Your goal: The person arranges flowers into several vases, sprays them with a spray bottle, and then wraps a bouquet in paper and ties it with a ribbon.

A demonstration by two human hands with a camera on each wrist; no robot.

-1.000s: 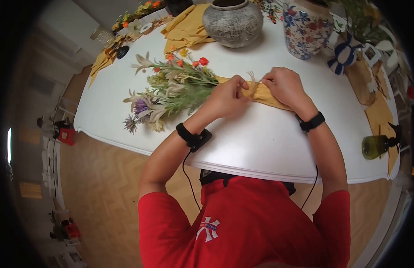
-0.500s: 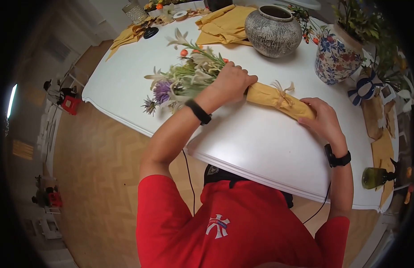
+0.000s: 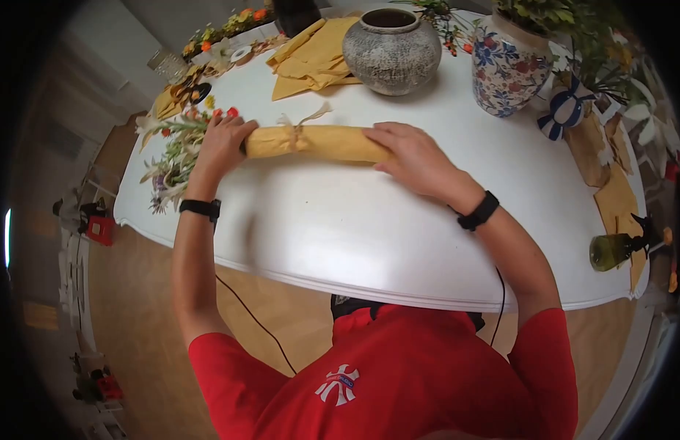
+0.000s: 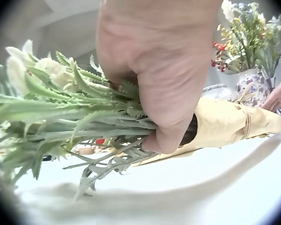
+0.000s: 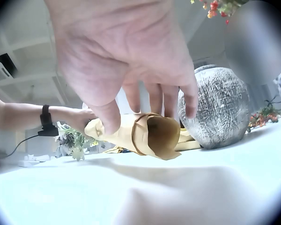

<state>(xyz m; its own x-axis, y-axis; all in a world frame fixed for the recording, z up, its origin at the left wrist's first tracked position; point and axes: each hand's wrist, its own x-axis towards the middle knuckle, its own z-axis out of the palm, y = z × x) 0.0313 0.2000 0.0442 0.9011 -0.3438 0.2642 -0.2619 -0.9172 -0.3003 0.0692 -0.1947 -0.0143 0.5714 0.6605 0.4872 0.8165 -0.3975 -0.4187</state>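
A bouquet lies lengthwise in front of me, its stalks rolled in yellow wrapping paper (image 3: 336,144) with a raffia tie (image 3: 296,136) knotted around it. White, purple and orange-red flowers (image 3: 177,152) spread out at its left end. My left hand (image 3: 222,145) grips the bouquet where the green stems (image 4: 98,133) enter the paper, thumb and fingers curled round them. At the other end, my right hand (image 3: 422,165) holds the roll from above, thumb on one side and fingers on the other. The roll's hollow paper end (image 5: 163,136) faces the right wrist camera.
Behind the bouquet stand a grey rough-textured vase (image 3: 393,55) and a floral-patterned vase (image 3: 510,70) with greenery. Folded yellow paper (image 3: 311,62) lies at the back. A green spray bottle (image 3: 610,251) is on the right of the white table (image 3: 340,242).
Both hands were at the raffia tie; then the left moved to the stems and the right to the paper's end. The bouquet has shifted left and the head view has swung.
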